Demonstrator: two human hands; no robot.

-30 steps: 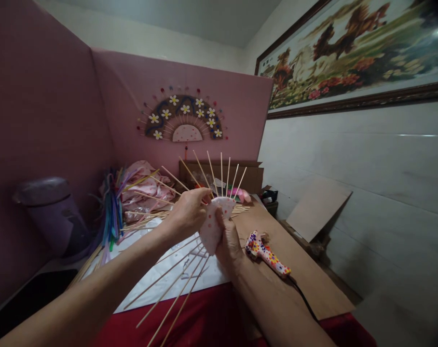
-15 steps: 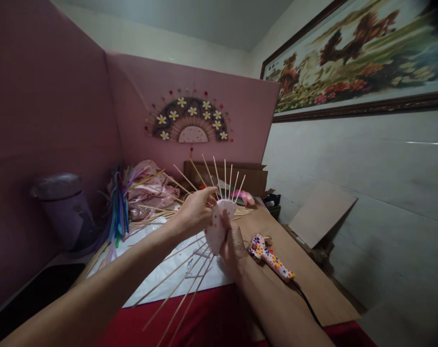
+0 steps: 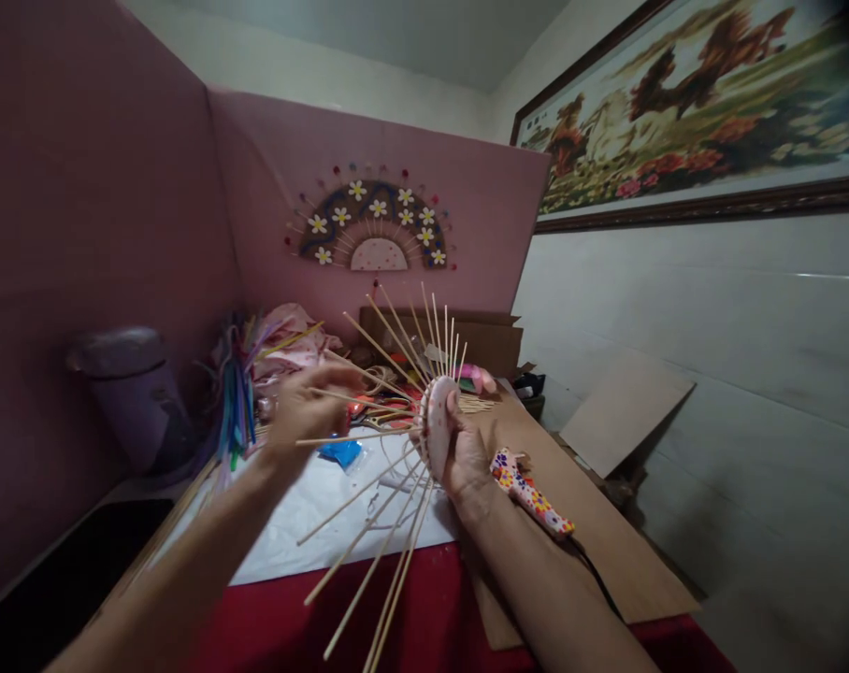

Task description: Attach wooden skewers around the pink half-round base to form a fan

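My right hand (image 3: 465,451) grips a pink dotted half-round piece (image 3: 438,421), held up above the table with thin wooden sticks (image 3: 386,348) fanning out of it upward, leftward and downward. My left hand (image 3: 305,407) is off to the left of the piece, fingers loosely apart, close to the tips of the leftward sticks; whether it touches one I cannot tell. A floral-patterned glue gun (image 3: 529,494) lies on the wooden board (image 3: 593,542) just right of my right wrist.
A finished fan with white flowers (image 3: 375,229) hangs on the pink partition. A purple lidded bin (image 3: 134,393), coloured strips (image 3: 235,402), pink cloth (image 3: 294,341), loose sticks and a cardboard box (image 3: 487,341) crowd the back. White paper (image 3: 312,523) covers the red tabletop.
My left hand has let go of the piece and moved left. My right hand has turned the piece edge-on, so the sticks swing round. A blue scrap on the paper is uncovered.
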